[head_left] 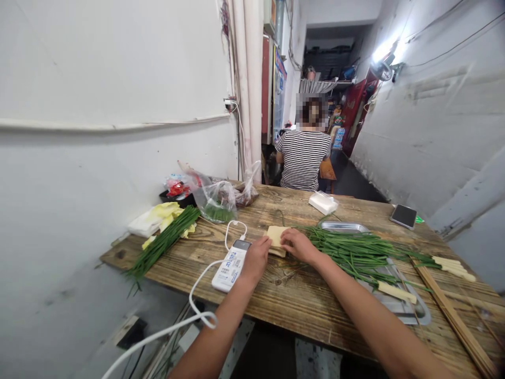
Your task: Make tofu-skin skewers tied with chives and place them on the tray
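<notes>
Hands (255, 259) either side of beige sheets (275, 235)

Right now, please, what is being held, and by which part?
Tan sheets, held by the left edge in the left hand; the right hand touches their right side.

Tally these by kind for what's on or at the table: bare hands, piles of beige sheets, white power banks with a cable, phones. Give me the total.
Left hand and right hand: 2
Beige sheet pile: 1
White power bank: 1
Phone: 1
Total: 5
</notes>
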A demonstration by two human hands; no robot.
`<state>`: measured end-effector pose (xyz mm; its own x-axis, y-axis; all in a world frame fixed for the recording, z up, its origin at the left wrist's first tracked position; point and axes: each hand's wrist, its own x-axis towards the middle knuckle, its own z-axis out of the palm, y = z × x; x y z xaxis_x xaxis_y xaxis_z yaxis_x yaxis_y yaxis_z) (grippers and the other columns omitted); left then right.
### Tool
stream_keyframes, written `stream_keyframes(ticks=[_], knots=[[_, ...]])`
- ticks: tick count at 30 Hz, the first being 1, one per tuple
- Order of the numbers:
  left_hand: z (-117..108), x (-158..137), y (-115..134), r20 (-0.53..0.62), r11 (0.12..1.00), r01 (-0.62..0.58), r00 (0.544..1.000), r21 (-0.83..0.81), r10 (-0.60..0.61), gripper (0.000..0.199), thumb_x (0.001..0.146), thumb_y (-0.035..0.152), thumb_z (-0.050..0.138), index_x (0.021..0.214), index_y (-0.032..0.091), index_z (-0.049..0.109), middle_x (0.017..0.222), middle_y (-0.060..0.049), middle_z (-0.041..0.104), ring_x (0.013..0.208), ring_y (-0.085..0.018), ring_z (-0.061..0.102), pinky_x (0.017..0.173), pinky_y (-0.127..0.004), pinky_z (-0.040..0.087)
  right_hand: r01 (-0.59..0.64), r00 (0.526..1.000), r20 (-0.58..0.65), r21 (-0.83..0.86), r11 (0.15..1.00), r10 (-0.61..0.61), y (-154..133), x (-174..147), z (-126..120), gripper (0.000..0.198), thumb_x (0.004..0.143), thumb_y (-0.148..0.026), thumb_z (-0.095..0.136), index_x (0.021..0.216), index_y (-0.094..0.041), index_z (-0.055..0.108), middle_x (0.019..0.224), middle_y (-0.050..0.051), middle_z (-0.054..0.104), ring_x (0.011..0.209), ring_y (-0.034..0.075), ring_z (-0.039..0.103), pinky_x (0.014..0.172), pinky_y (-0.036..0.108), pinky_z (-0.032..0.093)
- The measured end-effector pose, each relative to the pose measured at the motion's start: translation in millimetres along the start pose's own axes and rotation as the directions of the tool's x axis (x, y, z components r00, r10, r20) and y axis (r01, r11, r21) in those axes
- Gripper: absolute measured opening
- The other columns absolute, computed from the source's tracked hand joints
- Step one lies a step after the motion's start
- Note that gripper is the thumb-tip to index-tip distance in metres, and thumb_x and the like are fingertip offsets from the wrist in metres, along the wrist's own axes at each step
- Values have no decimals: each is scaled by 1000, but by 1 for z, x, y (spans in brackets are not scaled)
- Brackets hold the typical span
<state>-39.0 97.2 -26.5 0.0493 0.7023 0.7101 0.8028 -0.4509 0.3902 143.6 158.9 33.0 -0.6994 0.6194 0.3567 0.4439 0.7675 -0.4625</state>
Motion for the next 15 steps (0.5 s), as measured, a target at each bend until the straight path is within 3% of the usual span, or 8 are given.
stream_keyframes(ticks=[15], knots=[[-1, -1, 2, 8, 1000, 0, 1000, -4, 0, 24, 92, 21, 48, 104, 18, 69, 108, -11, 69, 98, -22, 66, 85, -39, 57, -69, 998, -5, 31, 997, 69, 2, 3, 0, 14, 77, -9, 62, 66, -17, 65, 89, 5, 65, 85, 16, 58, 78, 28, 44]])
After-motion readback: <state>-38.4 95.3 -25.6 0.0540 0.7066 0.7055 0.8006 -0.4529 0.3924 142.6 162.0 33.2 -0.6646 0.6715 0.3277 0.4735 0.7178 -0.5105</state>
